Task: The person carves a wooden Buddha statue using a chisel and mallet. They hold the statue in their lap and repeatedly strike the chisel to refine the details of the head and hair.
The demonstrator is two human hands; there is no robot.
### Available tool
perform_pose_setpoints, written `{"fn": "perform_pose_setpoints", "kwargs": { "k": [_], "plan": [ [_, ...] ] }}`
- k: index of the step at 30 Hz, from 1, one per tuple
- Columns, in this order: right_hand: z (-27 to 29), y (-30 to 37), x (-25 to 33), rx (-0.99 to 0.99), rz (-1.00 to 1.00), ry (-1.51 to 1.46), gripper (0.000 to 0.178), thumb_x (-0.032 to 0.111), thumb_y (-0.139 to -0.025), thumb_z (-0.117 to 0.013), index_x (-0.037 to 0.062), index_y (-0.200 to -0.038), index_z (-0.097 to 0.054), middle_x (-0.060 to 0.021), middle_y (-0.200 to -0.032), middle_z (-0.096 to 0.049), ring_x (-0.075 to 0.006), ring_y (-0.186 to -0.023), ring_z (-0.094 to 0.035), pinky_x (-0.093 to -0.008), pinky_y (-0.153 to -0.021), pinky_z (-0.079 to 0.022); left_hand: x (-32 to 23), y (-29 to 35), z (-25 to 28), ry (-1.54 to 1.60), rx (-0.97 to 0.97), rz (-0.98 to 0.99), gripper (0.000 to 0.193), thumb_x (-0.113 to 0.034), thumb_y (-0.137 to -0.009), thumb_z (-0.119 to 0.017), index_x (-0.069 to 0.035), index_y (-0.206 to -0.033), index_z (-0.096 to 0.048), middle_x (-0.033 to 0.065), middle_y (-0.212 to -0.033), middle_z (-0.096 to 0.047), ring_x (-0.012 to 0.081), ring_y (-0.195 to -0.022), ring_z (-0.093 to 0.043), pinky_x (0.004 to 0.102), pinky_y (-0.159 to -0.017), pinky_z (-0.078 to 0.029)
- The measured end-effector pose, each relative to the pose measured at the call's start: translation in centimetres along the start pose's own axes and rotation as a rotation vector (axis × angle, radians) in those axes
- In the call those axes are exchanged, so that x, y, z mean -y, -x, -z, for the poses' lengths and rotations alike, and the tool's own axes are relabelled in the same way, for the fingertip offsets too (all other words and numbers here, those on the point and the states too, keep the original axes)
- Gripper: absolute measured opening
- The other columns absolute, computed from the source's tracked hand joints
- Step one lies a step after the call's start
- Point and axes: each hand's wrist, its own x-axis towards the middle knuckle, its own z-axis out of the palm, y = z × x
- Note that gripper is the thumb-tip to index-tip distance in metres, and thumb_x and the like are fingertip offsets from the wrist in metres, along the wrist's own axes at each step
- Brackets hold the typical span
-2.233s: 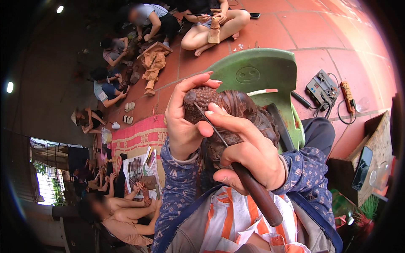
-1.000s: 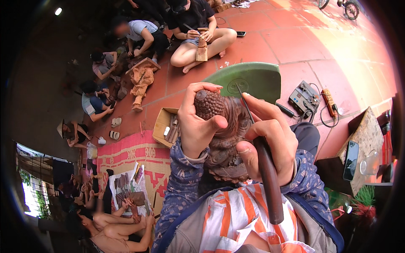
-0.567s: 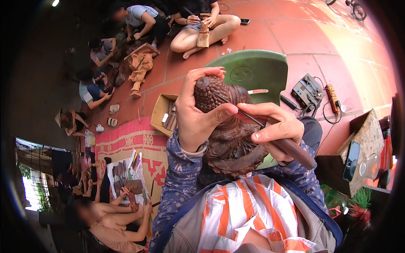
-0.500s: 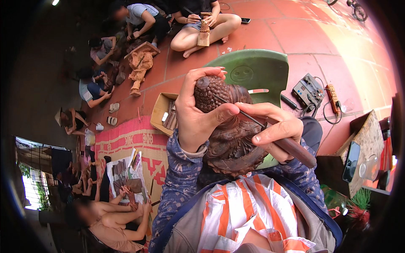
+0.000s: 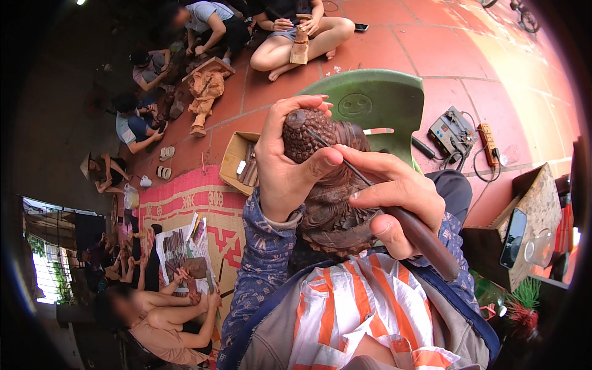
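In front of me is a dark brown carved wooden statue (image 5: 336,213) with a round head covered in small knobs. My left hand (image 5: 280,163) wraps around the head from the left, fingers over its far side and thumb toward the tool. A thin carving chisel (image 5: 425,237) with a dark wooden handle is gripped in my right hand (image 5: 401,191). Its narrow metal shaft passes by my left thumb, and its tip rests at the edge of the knobbed head. The statue's lower right is partly hidden by my right hand.
Beyond the statue stands a green plastic chair (image 5: 394,105). A cardboard box (image 5: 237,161) of tools lies left, by a red patterned mat (image 5: 179,200). Right are a control box (image 5: 452,132), a power strip (image 5: 489,145) and a phone (image 5: 513,237). Several people sit carving nearby.
My right fingers have shifted on the chisel, and its handle end has dropped slightly. The shaft has moved a little left on the statue. My left hand keeps its hold.
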Motion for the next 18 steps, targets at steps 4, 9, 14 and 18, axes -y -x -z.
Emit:
{"fn": "perform_pose_setpoints", "kwargs": {
  "k": [4,9,14,18],
  "plan": [
    [-0.7,-0.3,1.3,-0.041,-0.052,0.036,0.026,0.020,-0.084,-0.070,-0.0031,-0.095,-0.066,-0.0323,-0.118,-0.057,-0.0376,-0.102,-0.064,-0.0377,-0.085,-0.050,0.1,-0.1,0.1,-0.014,0.007,-0.010,0.082,-0.055,-0.069,-0.078,0.002,-0.120,-0.049,0.0142,-0.113,-0.059,0.0191,-0.103,-0.059,0.0303,-0.089,-0.048],
    [-0.2,0.0,0.2,-0.046,-0.074,-0.023,0.025,0.019,-0.081,-0.066,-0.0031,-0.092,-0.067,-0.0316,-0.116,-0.059,-0.0372,-0.100,-0.065,-0.0385,-0.085,-0.050,0.1,0.1,-0.2,-0.007,-0.013,0.003,0.080,-0.054,-0.070,-0.078,0.002,-0.119,-0.050,0.0135,-0.112,-0.059,0.0183,-0.101,-0.060,0.0299,-0.087,-0.049],
    [1.4,-0.7,-2.7,0.039,0.057,-0.172,0.030,0.026,-0.086,-0.065,-0.0027,-0.095,-0.067,-0.0300,-0.117,-0.060,-0.0396,-0.110,-0.060,-0.0442,-0.096,-0.044,-0.3,0.1,-0.2,-0.009,-0.005,-0.008,0.062,-0.034,-0.071,-0.084,-0.001,-0.114,-0.053,0.0099,-0.111,-0.060,0.0148,-0.101,-0.058,0.0278,-0.089,-0.046],
    [2.4,-1.2,-4.5,0.121,0.058,-0.306,0.029,0.029,-0.088,-0.065,0.0001,-0.092,-0.068,-0.0278,-0.118,-0.060,-0.0374,-0.109,-0.061,-0.0446,-0.101,-0.040,0.0,0.1,-0.6,-0.053,-0.054,-0.047,0.063,-0.038,-0.073,-0.082,0.000,-0.112,-0.053,0.0119,-0.106,-0.061,0.0168,-0.096,-0.061,0.0296,-0.085,-0.050]
  ]
}}
